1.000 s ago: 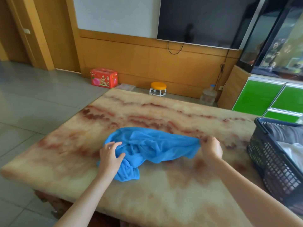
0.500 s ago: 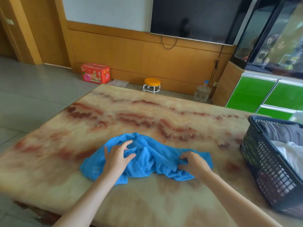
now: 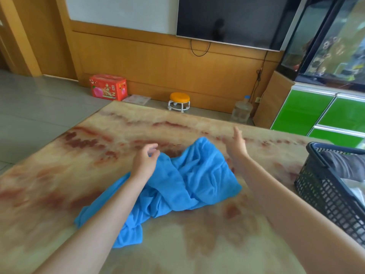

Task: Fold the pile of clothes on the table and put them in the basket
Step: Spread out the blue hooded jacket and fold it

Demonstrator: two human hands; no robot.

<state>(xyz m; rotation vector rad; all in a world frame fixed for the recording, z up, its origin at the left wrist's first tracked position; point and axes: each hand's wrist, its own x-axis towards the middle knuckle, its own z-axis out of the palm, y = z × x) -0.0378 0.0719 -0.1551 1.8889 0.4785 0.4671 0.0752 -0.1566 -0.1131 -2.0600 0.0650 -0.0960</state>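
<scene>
Head camera: the left hand (image 3: 145, 161) is over the far left edge of the blue cloth (image 3: 187, 186). Its fingers are bent a little and spread apart, and they hold nothing. I cannot tell if the hand touches the cloth. The right hand (image 3: 238, 145) is up by the far right edge of the cloth. Its fingers are straight and point away from the person, and it holds nothing too. Both arms are bare and reach out over the table (image 3: 59, 184).

The blue cloth lies in a bunched, wrinkly heap in the middle of the table, between the two arms. One end trails toward the near left side, under the left arm. It is not folded.

The table top is shiny stone, yellow with red streaks. The dark basket (image 3: 324, 194) sits on the right side of the table, apart from the cloth. A grey cloth (image 3: 343, 165) lies in it, with something white (image 3: 355, 191) beside that.

Past the table, on the floor by the wooden wall, are a red box (image 3: 107, 89), a small orange stool (image 3: 179, 100) and a big water bottle (image 3: 242, 111). A dark TV (image 3: 233, 18) hangs on the wall. A green cabinet (image 3: 316, 113) stands at the right with a glass tank (image 3: 335, 36) on top.
</scene>
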